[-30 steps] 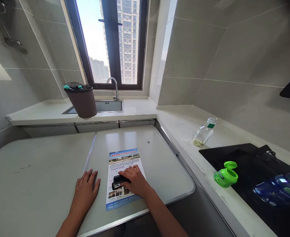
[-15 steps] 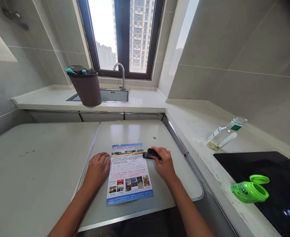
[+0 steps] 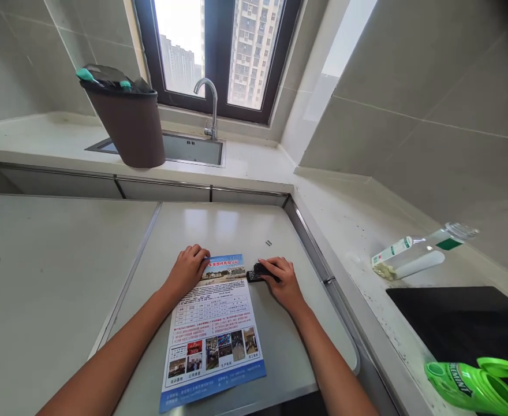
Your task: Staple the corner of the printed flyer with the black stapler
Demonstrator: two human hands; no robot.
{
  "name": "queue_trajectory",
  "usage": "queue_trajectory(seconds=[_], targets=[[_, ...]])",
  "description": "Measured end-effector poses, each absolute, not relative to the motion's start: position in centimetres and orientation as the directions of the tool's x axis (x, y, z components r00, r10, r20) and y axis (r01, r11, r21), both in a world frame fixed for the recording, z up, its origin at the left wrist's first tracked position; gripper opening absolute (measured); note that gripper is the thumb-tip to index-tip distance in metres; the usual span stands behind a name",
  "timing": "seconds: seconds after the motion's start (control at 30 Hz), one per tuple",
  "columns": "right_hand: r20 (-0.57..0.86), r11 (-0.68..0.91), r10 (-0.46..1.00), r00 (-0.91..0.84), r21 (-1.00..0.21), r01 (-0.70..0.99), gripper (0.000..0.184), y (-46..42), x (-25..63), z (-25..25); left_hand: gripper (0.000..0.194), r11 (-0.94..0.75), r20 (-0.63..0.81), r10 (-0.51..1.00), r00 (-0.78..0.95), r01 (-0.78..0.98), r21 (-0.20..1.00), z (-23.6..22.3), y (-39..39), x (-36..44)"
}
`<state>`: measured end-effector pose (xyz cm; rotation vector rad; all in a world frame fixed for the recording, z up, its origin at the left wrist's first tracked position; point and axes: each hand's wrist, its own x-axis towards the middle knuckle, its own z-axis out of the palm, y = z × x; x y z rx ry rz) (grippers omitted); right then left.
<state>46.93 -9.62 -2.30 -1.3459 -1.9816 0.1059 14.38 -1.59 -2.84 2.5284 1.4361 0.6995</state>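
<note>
A printed flyer [image 3: 213,329] with a blue header and footer lies on the pale table, turned slightly. My left hand [image 3: 189,270] covers its upper left corner, the fingers curled and the thumb at the paper's edge. In my right hand [image 3: 283,283] is a small black stapler [image 3: 260,271], gripped from the right. The stapler's front end meets the flyer's right edge near the top; whether paper sits between its jaws cannot be made out. Behind the stapler, small staple strips [image 3: 268,243] rest on the tabletop.
A brown bin [image 3: 126,127] with a black liner stands at the sink [image 3: 193,149], below a curved faucet [image 3: 213,110]. On the right counter are a tilted-looking glass bottle [image 3: 427,251], a black cooktop [image 3: 466,318] and an open green container [image 3: 470,384].
My left hand has moved up and right from beside the flyer onto its upper left corner. The flyer has turned slightly. My right hand still holds the stapler. The camera view has shifted.
</note>
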Motion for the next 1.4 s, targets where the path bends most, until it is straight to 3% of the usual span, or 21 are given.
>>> queue_trajectory(seconds=[0.43, 0.8, 1.4], targets=[[0.497, 0.452, 0.848, -0.184, -0.496, 0.741, 0.037, -9.8, 46.6, -1.8, 0.025, -0.478, 0.301, 0.878, 0.372, 0.689, 0.544, -2.2, -1.3, 14.1], [0.444, 0.485, 0.851, -0.280, -0.463, 0.742, 0.043, -10.5, 45.4, -1.1, 0.023, -0.478, 0.277, 0.878, 0.390, 0.699, 0.532, -2.1, -1.5, 14.3], [0.432, 0.453, 0.855, -0.289, -0.348, 0.821, 0.051, -10.7, 44.0, -1.1, 0.023, -0.472, 0.279, 0.882, 0.381, 0.700, 0.535, -2.2, -1.6, 14.6]])
